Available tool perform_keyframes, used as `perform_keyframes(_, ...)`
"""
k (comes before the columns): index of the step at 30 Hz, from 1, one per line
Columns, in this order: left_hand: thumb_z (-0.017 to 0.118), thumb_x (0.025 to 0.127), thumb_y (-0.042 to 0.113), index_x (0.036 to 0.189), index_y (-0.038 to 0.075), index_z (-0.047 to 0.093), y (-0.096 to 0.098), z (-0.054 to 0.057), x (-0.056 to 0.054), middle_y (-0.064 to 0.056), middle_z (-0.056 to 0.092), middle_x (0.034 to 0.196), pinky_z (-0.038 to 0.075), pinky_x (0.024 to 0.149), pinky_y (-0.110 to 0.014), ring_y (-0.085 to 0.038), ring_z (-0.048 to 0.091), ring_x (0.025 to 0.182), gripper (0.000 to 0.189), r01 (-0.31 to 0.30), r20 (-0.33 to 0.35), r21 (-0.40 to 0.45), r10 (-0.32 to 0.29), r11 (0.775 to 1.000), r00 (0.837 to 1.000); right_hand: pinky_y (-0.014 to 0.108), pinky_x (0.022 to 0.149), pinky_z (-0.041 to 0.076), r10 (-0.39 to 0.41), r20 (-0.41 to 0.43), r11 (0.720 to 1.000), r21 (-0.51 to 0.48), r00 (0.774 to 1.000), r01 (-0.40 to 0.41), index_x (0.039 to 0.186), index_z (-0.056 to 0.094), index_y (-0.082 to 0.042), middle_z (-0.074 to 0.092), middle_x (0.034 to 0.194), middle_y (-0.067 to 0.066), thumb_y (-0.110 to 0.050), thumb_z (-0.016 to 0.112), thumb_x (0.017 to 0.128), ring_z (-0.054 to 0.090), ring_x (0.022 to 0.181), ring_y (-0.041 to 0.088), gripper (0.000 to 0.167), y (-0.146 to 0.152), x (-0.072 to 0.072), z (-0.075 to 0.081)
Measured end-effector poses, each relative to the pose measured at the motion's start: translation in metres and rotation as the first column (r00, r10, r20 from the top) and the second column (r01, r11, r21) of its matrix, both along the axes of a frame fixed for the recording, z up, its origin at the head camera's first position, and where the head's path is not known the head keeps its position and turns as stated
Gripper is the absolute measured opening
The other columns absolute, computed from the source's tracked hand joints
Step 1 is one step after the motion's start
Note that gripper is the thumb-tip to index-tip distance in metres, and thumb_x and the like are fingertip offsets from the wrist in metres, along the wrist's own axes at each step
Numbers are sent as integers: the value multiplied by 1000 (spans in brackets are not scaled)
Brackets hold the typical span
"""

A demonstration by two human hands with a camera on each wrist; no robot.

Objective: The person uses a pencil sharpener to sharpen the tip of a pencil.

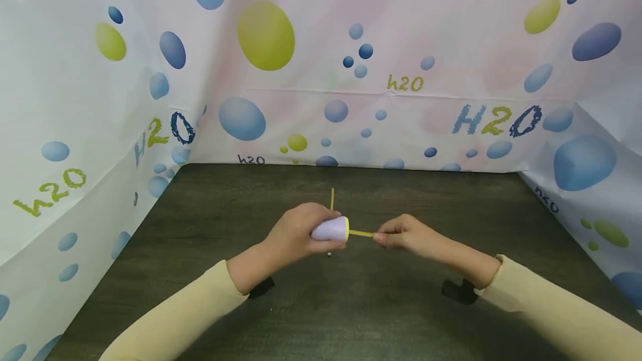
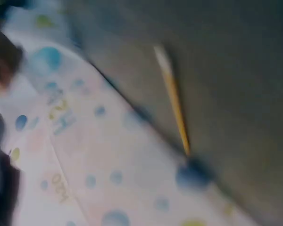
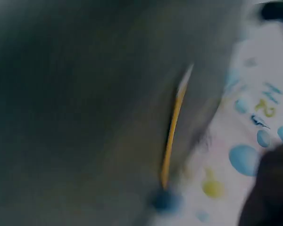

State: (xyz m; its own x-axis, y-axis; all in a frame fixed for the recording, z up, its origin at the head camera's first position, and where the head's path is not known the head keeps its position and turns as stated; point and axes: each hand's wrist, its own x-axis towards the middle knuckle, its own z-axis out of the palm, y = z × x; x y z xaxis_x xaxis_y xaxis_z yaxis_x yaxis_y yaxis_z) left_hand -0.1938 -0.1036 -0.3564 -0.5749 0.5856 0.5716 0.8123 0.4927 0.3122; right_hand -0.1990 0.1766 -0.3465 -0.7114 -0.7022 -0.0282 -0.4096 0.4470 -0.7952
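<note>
A small lavender cup (image 1: 331,229) with a yellow rim lies sideways in my left hand (image 1: 302,231), which grips it with the mouth facing right. My right hand (image 1: 408,235) pinches the end of a thin yellow stick (image 1: 360,233) between thumb and fingers. The stick's other end meets the cup's mouth; how far it reaches inside is hidden. On the table, partly covered by the left hand and cup, a second slim yellow stick (image 1: 332,198) points toward the back. Both wrist views show this stick (image 2: 176,103) with a pale, narrow tip (image 3: 185,80). Neither wrist view clearly shows the hands.
The dark wooden table (image 1: 381,316) ends at a white sheet (image 1: 321,77) printed with blue and green drops and H2O lettering. That sheet also rises at the left and right sides. Dark pieces (image 1: 458,292) show under both wrists. The wrist views are blurred.
</note>
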Motion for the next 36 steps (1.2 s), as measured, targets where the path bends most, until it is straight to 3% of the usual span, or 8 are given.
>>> perform_keyframes(5, 98, 63, 35, 108, 4, 70, -5, -6, 0, -4, 72, 95, 59, 73, -24, -14, 69, 84, 62, 118, -457, -57, -131, 991, 880, 24, 45, 17, -11, 562, 999, 40, 827, -14, 83, 64, -2, 31, 54, -10, -26, 49, 108, 21, 44, 3, 38, 4, -4, 7)
perform_keyframes(10, 90, 77, 29, 112, 4, 73, -4, -4, 6, -9, 76, 99, 56, 67, -24, -16, 68, 80, 46, -51, 120, 37, 46, 998, 992, 21, 49, 34, -20, -181, 986, 159, 983, 50, 104, 74, -4, 60, 67, -8, -39, 53, 107, 41, 52, -1, 41, 0, 6, 11)
perform_keyframes(12, 83, 86, 30, 115, 4, 74, -5, 0, 4, -12, 76, 102, 53, 64, -24, -15, 66, 78, 40, -165, 450, 66, 118, 984, 885, 20, 51, 39, -5, -601, 977, 167, 799, 131, 107, 74, -10, 67, 77, -8, -45, 49, 106, 49, 56, 0, 44, -2, 8, 9)
perform_keyframes(17, 64, 100, 35, 111, -5, 72, -7, 9, -7, -11, 70, 89, 56, 66, -27, -12, 65, 71, 43, -245, 915, 165, -56, 955, 398, 20, 47, 36, -6, -999, 992, 0, 41, 127, 96, 66, -10, 56, 75, -2, -38, 39, 111, 49, 58, 10, 42, -5, -2, -3)
perform_keyframes(20, 63, 101, 36, 107, -8, 70, -3, 11, -6, -9, 67, 80, 58, 65, -28, -11, 65, 64, 45, -243, 954, 196, -127, 950, 271, 20, 43, 34, -9, -995, 996, -18, -99, 86, 88, 64, -10, 54, 69, -3, -29, 41, 112, 49, 55, 10, 38, -3, -7, -8)
perform_keyframes(25, 74, 92, 35, 110, -1, 75, 4, 8, 3, -12, 73, 93, 57, 64, -29, -12, 64, 72, 39, -285, 834, 87, 86, 955, 545, 15, 41, 25, -36, -989, 995, -22, 140, 102, 79, 64, -15, 53, 61, -9, -39, 33, 112, 41, 46, 1, 51, -2, 0, -12)
perform_keyframes(32, 91, 77, 30, 109, 3, 74, -2, -6, 7, -9, 76, 98, 54, 64, -21, -15, 68, 78, 46, -56, 127, -3, 56, 998, 990, 17, 49, 22, -22, -438, 995, 79, 899, 63, 75, 64, -12, 38, 56, -13, -33, 50, 108, 24, 50, -5, 41, -2, 8, -7)
perform_keyframes(36, 97, 66, 35, 108, 3, 71, -9, -14, -5, -4, 74, 96, 59, 74, -23, -13, 69, 83, 60, 105, -459, -108, -143, 989, 877, 24, 46, 17, 33, 326, 999, 11, 945, -38, 77, 60, -2, 30, 55, -11, -21, 49, 108, 20, 47, 1, 38, -1, -3, -7)
